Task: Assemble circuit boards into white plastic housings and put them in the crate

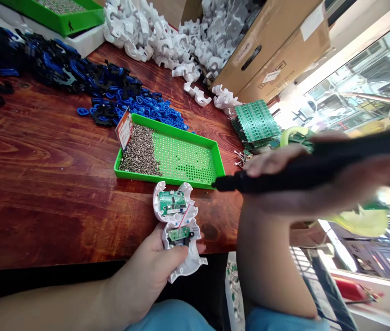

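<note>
In the head view, we hold in our left hand [153,257] a white moulded-plastic shell half [195,257], thumb pressed inside it, at the near edge of the reddish-brown wooden table [60,207]. A small green circuit board [179,233] sits in this half. Just beyond lies a matching white plastic half [157,202] with a larger green rectangular circuit board [172,201]; a thin red wire [184,216] runs between the two.

Our right hand [284,204], blurred, is wrapped around a long black pen-shaped tool [284,174] on the right. Its narrow tip points left, at the near right corner of a bright green rectangular plastic tray [221,158]; we cannot tell whether they touch. Small silvery metal screws [138,154] are heaped in the tray's left end, beside a perforated area.

Farther left lie blue plastic rings [150,106] and a pile of black-and-blue plastic parts [64,64]. On the far side are heaped white plastic shells [153,32] and a brown cardboard box [271,46]; nearer, at right, green perforated board panels [257,120] are stacked.
</note>
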